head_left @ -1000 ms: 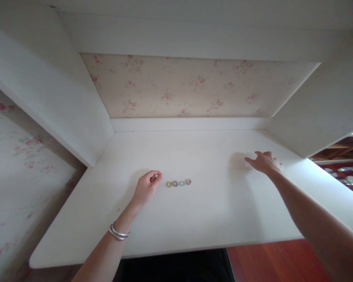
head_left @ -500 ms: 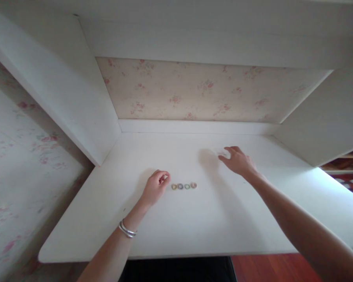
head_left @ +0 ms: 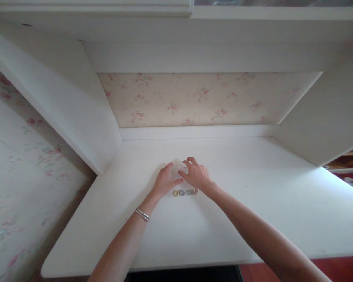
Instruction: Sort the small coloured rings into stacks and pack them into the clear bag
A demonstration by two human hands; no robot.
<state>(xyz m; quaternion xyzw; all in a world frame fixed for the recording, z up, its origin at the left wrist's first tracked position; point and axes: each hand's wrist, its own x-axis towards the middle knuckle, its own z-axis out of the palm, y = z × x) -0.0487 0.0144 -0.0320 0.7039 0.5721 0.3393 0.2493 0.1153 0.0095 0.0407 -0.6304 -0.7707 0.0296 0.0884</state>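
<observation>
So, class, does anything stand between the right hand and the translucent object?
Nothing visible does: the right hand is right at the translucent object, with the left hand opposite. The small rings lie nearer the person, not between them.

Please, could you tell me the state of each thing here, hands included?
Clear object: between both hands, partly covered by fingers; whether open or closed is unclear.
Left hand: thumb and fingers parted around the clear object; grip cannot be told.
Right hand: fingers curved, holding the clear object.
Four small rings: lying in one row on the desk.
Silver bangles: worn on left wrist.
</observation>
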